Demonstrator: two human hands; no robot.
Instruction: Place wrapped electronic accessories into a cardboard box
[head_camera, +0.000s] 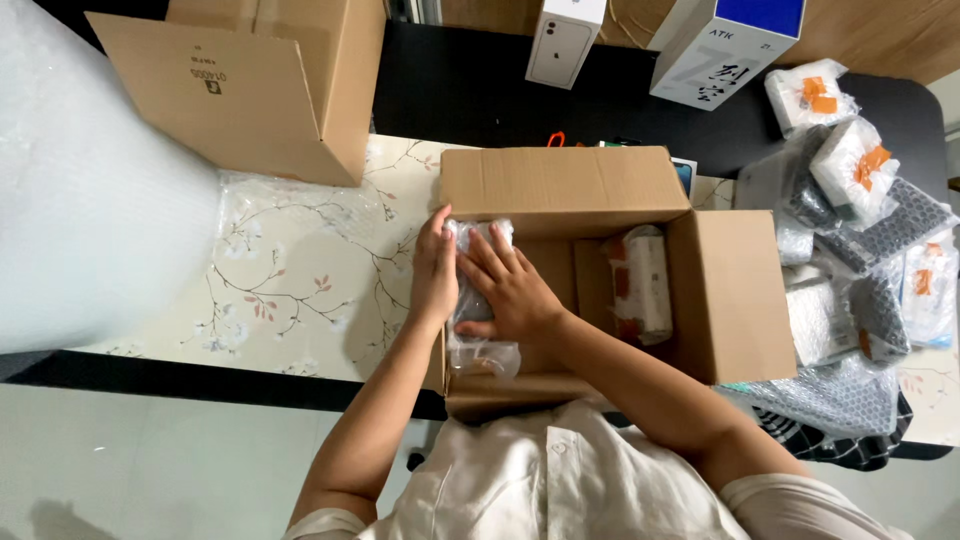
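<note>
- Both hands are down inside the open cardboard box (600, 190) in the middle of the table, pressed on a bubble-wrapped bundle (478, 300) that stands against the box's left wall.
- The left hand (433, 272) lies flat along the outer side of the bundle, fingers together and pointing away from the person, squeezed between wrap and cardboard.
- The right hand (510, 285) rests on top of the bundle with fingers spread wide, palm down; it presses rather than clasps, as far as I can see.
- The lower end of the bundle pokes out below the right wrist, near the box's near flap.
- Further right in the same box lies a second wrapped packet (640, 285), white with reddish patches, apart from the hands.
- The far flap of the box stands up behind the hands and hides what is just beyond it.
- To the left, a large roll of bubble wrap (90, 180) fills that side of the floral table cover (300, 270).
- Behind it sits a second, larger carton (250, 90), lying open on its side.
- At the far edge stand a small white box (562, 40) and a white-and-blue box (725, 45).
- On the right, a heap of wrapped parcels (860, 260) crowds right up to the box's right flap.
</note>
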